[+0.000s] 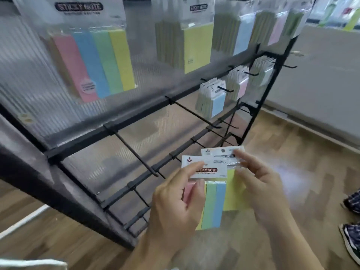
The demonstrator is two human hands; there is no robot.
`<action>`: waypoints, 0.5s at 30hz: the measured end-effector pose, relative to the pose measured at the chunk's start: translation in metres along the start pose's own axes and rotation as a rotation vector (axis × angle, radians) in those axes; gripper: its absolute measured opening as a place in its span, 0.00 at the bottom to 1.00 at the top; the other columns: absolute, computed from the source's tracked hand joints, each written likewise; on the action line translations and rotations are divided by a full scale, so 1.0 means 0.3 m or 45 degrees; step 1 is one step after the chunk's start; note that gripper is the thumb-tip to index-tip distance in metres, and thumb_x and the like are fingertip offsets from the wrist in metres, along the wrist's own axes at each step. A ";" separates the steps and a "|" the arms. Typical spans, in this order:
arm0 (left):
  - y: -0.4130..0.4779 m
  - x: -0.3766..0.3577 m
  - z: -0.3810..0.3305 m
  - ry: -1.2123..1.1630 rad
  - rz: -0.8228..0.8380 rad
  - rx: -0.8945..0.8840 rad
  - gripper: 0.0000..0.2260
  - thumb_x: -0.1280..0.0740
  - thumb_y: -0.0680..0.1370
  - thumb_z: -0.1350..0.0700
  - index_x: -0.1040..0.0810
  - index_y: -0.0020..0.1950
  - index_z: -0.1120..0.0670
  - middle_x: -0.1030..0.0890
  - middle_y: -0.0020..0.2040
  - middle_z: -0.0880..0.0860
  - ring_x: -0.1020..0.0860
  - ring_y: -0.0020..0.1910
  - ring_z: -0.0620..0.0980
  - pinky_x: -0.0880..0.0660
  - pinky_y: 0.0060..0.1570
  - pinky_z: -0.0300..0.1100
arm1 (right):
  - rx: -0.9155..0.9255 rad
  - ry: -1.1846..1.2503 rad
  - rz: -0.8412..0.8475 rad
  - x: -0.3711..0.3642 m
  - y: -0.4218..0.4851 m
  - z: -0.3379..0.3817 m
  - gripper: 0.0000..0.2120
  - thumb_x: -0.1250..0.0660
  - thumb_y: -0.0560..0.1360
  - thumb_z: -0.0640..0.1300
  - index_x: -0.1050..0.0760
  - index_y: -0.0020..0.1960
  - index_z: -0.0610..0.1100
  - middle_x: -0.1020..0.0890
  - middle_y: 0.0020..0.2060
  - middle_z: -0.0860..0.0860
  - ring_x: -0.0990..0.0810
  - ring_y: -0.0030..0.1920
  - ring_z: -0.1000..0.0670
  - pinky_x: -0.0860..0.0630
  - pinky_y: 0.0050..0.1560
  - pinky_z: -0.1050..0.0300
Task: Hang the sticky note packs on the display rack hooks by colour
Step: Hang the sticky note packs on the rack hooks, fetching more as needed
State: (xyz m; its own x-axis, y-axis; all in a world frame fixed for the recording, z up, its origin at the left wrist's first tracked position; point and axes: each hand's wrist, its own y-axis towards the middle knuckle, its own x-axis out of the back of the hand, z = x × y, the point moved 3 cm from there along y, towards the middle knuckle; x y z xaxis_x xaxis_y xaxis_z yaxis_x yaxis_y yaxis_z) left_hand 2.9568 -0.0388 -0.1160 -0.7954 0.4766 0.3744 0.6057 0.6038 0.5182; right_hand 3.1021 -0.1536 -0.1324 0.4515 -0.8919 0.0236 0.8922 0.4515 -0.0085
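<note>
- yellow and pastel paper fills our hands: we hold two sticky note packs low in front of the display rack [116, 126], neither on a hook yet.
- our left hand [178, 197] grips the multicolour pack [213, 203], thumb curled over its white header card and another finger across the pink strip.
- our right hand [260, 184] pinches the yellow pack [233, 191] at its header, forefinger above and thumb below.
- the multicolour pack lies in front of the yellow pack, overlapping its left edge and touching it.
- just left of the packs an empty hook [136, 152] juts from the black crossbar; a second empty hook [194, 113] stands further right on the same bar.
- on the top row hang a striped pack [93, 61], a yellow stack [196, 45], a blue stack [243, 36] and a pink stack [278, 30].
- on the middle bar, far right, hang a lower blue stack [217, 102] and a lower pink stack [241, 88]; the stack beyond them is too blurred for us to tell its colour.
- wooden floor [292, 152] lies under the rack, with patterned shoes [350, 236] at the right edge.
</note>
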 end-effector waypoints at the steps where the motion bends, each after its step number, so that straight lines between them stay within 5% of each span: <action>1: 0.012 -0.006 0.004 0.038 -0.039 -0.003 0.13 0.37 0.76 0.52 0.21 0.60 0.47 0.19 0.50 0.40 0.23 0.51 0.32 0.30 0.47 0.23 | 0.006 -0.009 0.024 -0.005 0.034 0.004 0.21 0.39 0.77 0.29 0.19 0.53 0.53 0.14 0.45 0.57 0.19 0.44 0.55 0.25 0.46 0.60; 6: -0.006 0.001 0.019 0.133 -0.297 0.095 0.13 0.37 0.76 0.54 0.20 0.59 0.51 0.18 0.51 0.43 0.21 0.51 0.35 0.25 0.47 0.30 | -0.033 -0.049 0.193 -0.057 0.137 -0.019 0.21 0.39 0.76 0.28 0.18 0.50 0.52 0.14 0.41 0.59 0.19 0.41 0.61 0.26 0.44 0.63; 10: -0.060 0.011 0.021 0.201 -0.491 0.252 0.12 0.36 0.77 0.53 0.20 0.59 0.52 0.21 0.37 0.40 0.22 0.37 0.33 0.28 0.37 0.28 | 0.001 -0.058 0.417 -0.126 0.198 -0.013 0.18 0.39 0.75 0.28 0.17 0.53 0.46 0.15 0.38 0.61 0.20 0.37 0.63 0.28 0.37 0.72; 15: -0.148 -0.003 0.004 0.235 -0.683 0.470 0.14 0.37 0.77 0.49 0.23 0.61 0.42 0.23 0.31 0.43 0.27 0.28 0.39 0.30 0.31 0.32 | -0.004 -0.043 0.643 -0.172 0.224 -0.009 0.18 0.39 0.75 0.27 0.18 0.53 0.45 0.16 0.33 0.60 0.24 0.32 0.63 0.30 0.32 0.73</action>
State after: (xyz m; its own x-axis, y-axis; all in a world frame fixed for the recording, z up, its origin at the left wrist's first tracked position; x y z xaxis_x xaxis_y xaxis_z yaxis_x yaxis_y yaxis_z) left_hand 2.9305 -0.0652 -0.1402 -0.9585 -0.0474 0.2810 0.0671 0.9207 0.3844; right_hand 3.1386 -0.0773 -0.1369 0.8264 -0.5611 0.0483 0.5627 0.8261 -0.0302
